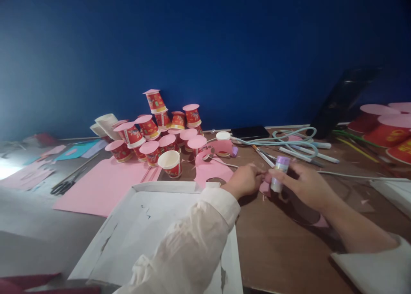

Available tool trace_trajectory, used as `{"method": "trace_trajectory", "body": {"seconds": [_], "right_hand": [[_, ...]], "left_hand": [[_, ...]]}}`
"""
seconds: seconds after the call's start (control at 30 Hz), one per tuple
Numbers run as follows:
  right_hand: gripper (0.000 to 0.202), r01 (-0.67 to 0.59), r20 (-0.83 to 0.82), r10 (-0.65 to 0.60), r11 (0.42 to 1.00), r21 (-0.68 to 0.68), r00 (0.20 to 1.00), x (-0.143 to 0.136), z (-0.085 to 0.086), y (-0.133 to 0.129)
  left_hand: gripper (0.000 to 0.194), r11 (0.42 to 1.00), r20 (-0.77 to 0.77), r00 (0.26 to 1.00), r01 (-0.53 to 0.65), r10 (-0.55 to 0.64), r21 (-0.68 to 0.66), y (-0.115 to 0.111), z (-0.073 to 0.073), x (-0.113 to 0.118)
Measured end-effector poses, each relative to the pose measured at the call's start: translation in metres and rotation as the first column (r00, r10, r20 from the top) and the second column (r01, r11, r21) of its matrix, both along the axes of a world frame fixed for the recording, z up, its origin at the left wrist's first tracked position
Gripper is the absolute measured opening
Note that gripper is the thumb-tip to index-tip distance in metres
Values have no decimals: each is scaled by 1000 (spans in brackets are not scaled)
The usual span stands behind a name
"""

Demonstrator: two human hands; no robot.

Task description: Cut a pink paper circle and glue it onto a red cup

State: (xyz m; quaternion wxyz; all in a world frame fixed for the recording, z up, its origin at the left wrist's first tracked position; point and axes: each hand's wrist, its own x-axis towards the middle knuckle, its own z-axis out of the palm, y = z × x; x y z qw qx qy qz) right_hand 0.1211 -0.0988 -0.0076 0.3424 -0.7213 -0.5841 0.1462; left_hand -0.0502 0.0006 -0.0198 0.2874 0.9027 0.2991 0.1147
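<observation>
My right hand [308,184] is closed round a glue stick [280,174] with a purple cap, held upright over the brown table [276,251]. Just left of it, my left hand [246,180] is closed with its fingertips pressed together; whatever lies between them is too small to make out. The fingertips of both hands nearly meet. A small pink paper scrap [265,188] lies below the fingertips. Left of my left hand is a cut pink paper sheet [212,170], and beside it an upright paper cup [170,163] with its open mouth facing up.
Several red cups topped with pink paper [151,151] stand stacked at the back. A white box lid [160,225] lies under my left sleeve. Pink sheets [96,189] and scissors [66,186] are left. Markers [298,154], a pale blue cable [266,142] and more red cups [388,133] are right.
</observation>
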Motion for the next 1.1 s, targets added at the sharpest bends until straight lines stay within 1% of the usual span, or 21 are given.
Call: {"method": "trace_trajectory", "body": {"seconds": [0.07,0.13,0.27,0.37,0.43,0.57,0.6,0.67,0.8,0.97,1.1], "right_hand": [[47,-4,17,3,999,48,1000,-1,1,0],[44,-56,37,54,996,64,998,-5,-2,0],[43,-155,51,155,988,3,987,-11,-10,2],[42,-196,59,198,980,-27,978,-10,-9,1],[41,-184,29,185,982,-33,982,-6,-4,-1],[45,-13,-79,13,1000,2,997,7,6,-3],[45,18,-79,-17,1000,14,997,9,7,-3],[44,43,-25,-43,999,21,999,10,6,-2],[44,-22,99,21,1000,11,995,2,-1,1],[45,-61,117,60,998,8,991,-1,-10,4],[42,-88,143,90,996,-17,986,-1,-11,5]], "left_hand": [[32,1000,18,1000,14,-14,0,0,0,-1],[30,1000,24,999,25,-25,0,1,0,0],[28,999,-18,999,40,-39,26,3,0,2],[29,998,-28,999,45,-44,48,4,-1,3],[31,998,-8,999,46,-45,44,4,-2,2],[35,999,2,999,36,-36,8,1,0,0],[35,999,-3,999,34,-34,-3,1,1,-1],[35,999,-10,999,30,-31,-18,0,3,-2],[35,1000,-38,999,27,-28,-5,0,6,-2],[34,999,-35,998,44,-43,5,1,5,-1],[33,999,-40,999,36,-36,-9,1,7,-1]]}}
